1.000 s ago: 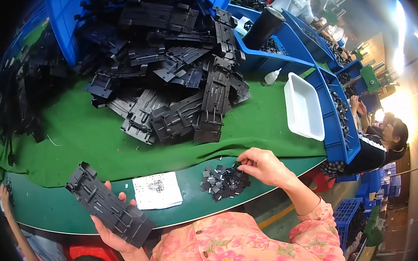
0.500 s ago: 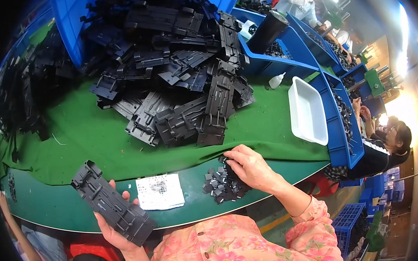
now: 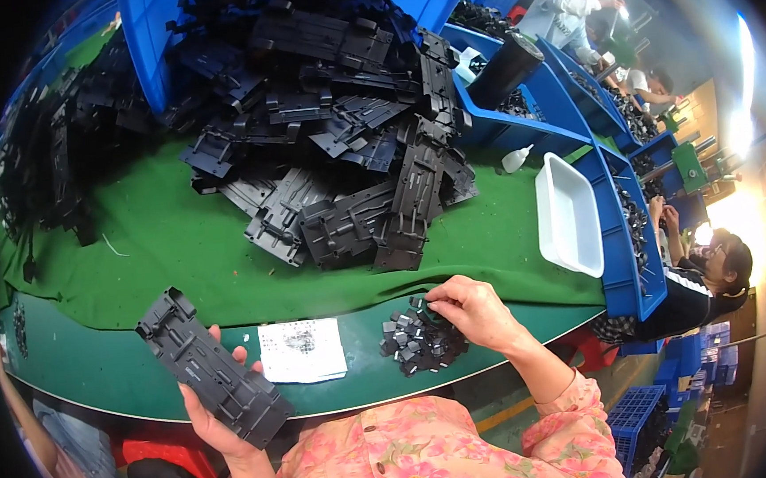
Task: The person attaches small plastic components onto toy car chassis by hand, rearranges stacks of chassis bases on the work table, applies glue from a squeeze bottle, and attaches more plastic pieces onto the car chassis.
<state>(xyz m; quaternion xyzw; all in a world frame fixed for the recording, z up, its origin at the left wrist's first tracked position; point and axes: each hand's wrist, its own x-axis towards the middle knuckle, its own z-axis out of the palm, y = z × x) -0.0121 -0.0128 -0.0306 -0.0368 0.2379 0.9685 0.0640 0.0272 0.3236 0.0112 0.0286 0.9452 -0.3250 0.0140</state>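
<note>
The left hand [image 3: 214, 420] is clamping its fingers around a stiff, light-looking black plastic panel [image 3: 213, 368] mid-length, while the right hand [image 3: 470, 311] is pinching fingers together over tiny, fiddly black clips [image 3: 419, 343].

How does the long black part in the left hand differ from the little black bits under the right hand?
The long black plastic part is one big, flat, ribbed strip; the small black pieces are many tiny chunks. The part is held up off the table by the left hand, while the pieces lie heaped on the green table edge, the right hand pinching at them. Both look like dark moulded plastic.
</note>
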